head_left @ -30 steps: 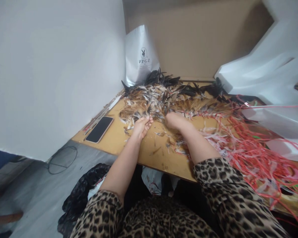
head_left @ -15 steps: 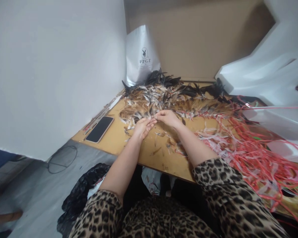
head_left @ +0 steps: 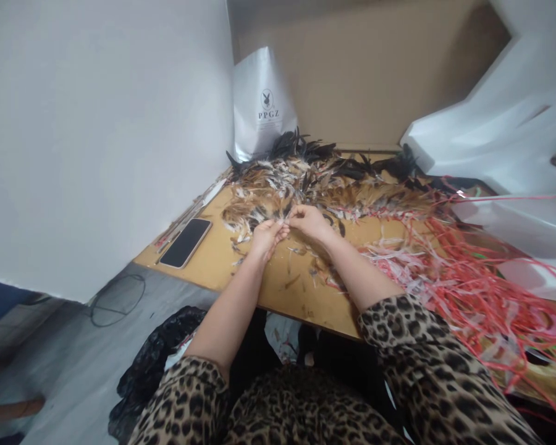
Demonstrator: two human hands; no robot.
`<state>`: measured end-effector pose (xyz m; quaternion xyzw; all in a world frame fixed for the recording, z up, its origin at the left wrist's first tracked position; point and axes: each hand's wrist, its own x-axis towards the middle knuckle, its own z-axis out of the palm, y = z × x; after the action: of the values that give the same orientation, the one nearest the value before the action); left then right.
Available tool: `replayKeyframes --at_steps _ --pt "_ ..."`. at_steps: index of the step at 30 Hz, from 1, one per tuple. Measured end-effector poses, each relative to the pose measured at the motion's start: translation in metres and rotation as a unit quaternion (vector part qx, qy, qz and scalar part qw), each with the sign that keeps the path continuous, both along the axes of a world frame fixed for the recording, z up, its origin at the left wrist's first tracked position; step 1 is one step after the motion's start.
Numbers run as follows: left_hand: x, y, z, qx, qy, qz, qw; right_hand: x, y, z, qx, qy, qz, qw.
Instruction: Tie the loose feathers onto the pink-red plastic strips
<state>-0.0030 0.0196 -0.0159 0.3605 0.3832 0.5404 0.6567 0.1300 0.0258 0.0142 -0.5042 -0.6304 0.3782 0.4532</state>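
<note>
Feathers [head_left: 282, 213] near the desk's [head_left: 222, 262] far edge: left hand [head_left: 266, 238] and right hand [head_left: 308, 221] pinch one tuft together, fingertips meeting to steady it.

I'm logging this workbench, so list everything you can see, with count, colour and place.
feathers: a heap, brown, black and white, far side of table
table: one, tan wood, centre
phone: one, black, table's left edge
strips: a tangle, red and pink, table's right side
bag: one, white with a logo, behind the feathers
black bag: one, on the floor under the table
left hand: fingers pinched at the heap's near edge
right hand: fingertips meeting the left hand's
</note>
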Motion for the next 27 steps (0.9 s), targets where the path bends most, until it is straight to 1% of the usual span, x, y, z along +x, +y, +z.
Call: replayKeyframes --at_steps 3,7,9,15,19,21,23,25,27 --pt "0.000 0.000 -0.001 0.015 0.007 -0.003 1.000 0.002 -0.001 0.004 -0.031 -0.004 -0.011 0.999" --pt "-0.001 -0.001 0.000 0.024 0.007 -0.018 1.000 0.003 -0.006 0.011 -0.059 0.031 -0.008 0.998" --pt "-0.001 -0.002 0.000 0.018 0.007 -0.025 0.999 0.003 -0.007 0.013 -0.058 0.037 -0.007 0.998" --pt "-0.001 -0.005 0.002 0.003 0.016 -0.056 0.998 0.008 -0.007 0.016 -0.036 -0.006 0.002 0.999" --pt "-0.001 -0.006 0.006 0.006 0.028 -0.063 0.998 0.007 -0.005 0.013 -0.051 0.033 0.017 0.998" --pt "-0.003 -0.005 0.008 0.012 0.020 -0.041 0.999 0.009 -0.003 0.011 -0.055 0.065 -0.005 0.996" --pt "-0.005 -0.003 0.008 0.014 -0.002 -0.010 1.000 0.013 0.001 0.008 -0.044 0.061 -0.047 0.996" --pt "-0.008 0.000 0.008 0.009 -0.023 0.012 1.000 0.019 0.006 0.004 -0.016 0.005 -0.086 0.996" --pt "-0.010 0.002 0.006 0.004 -0.031 0.024 0.999 0.026 0.011 -0.002 0.018 -0.076 -0.110 0.991"
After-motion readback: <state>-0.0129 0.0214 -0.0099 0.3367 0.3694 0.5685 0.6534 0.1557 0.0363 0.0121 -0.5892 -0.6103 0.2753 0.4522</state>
